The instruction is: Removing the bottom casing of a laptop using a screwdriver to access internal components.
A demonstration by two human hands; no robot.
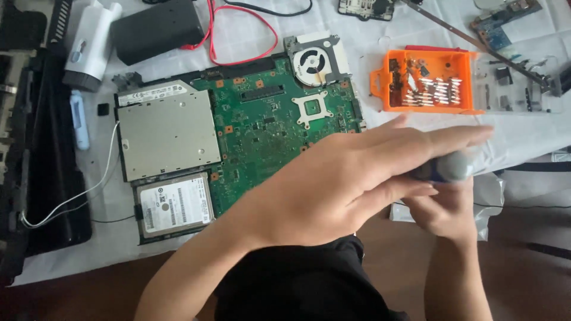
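Screwdriver handle point(453, 167), blue and grey and blurred, sits between a person's two hands just past the right edge of a green laptop motherboard point(267, 128) on the white-covered table point(535, 134). The left hand point(345, 181) reaches across over it, fingers point(452, 138) stretched out flat and together, resting on top of the handle rather than curled around it. The right hand point(443, 211) is underneath with its fingers folded up around the handle's lower side, though most of that grip is hidden by the left hand.

Just beyond the fingertips lies an orange plastic bit case point(425, 80), open, with rows of small metal screwdriver bits point(437, 90) lined up inside. Its clear lid point(517, 89) is folded out to the right and holds a few dark small parts, too small to make out.

On the motherboard, a cooling fan point(313, 59) in a metal frame sits at the top edge. A silver optical drive point(166, 134) and, below it, a hard drive point(175, 207) with a white label lie against the board's left side. Farther left rests the black laptop casing point(35, 166); a white handheld tool point(92, 44), a black battery pack point(157, 30) and red wire point(238, 41) lie along the far side.
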